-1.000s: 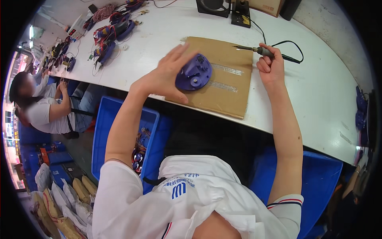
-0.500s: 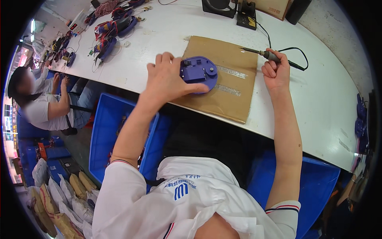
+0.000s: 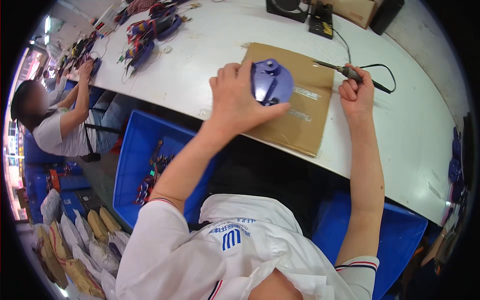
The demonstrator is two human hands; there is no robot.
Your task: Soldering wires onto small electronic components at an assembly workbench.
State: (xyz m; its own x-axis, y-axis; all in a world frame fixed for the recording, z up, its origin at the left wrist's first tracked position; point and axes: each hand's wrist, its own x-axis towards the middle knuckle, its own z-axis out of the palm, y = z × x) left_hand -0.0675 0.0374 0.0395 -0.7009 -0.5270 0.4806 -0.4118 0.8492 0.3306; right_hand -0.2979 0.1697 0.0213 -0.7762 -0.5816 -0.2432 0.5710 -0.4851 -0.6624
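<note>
A purple plastic housing [image 3: 283, 86], rounded and shallow with a small round post, is over the cardboard sheet [image 3: 310, 131]. My left hand [image 3: 236, 100] grips its left side, fingers at the far edge and thumb along the near one; the fingertips are partly hidden. To the right, my right hand [image 3: 359, 95] is closed round the handle of a soldering iron [image 3: 352, 73]. The iron's tip points left, over the cardboard's far right corner and apart from the housing. Its black cord loops behind the hand.
At the back stand a soldering iron stand [image 3: 321, 21], a black fan [image 3: 287, 8] and a dark cylinder [image 3: 387, 15]. Wired purple parts [image 3: 141, 54] lie at the far left. Blue bins [image 3: 126, 165] sit below the table edge. A co-worker [image 3: 62, 117] sits at left.
My left hand has turned and tilted the housing, so its post now points to the far side. The whole view has shifted slightly. My right hand still holds the iron in much the same pose.
</note>
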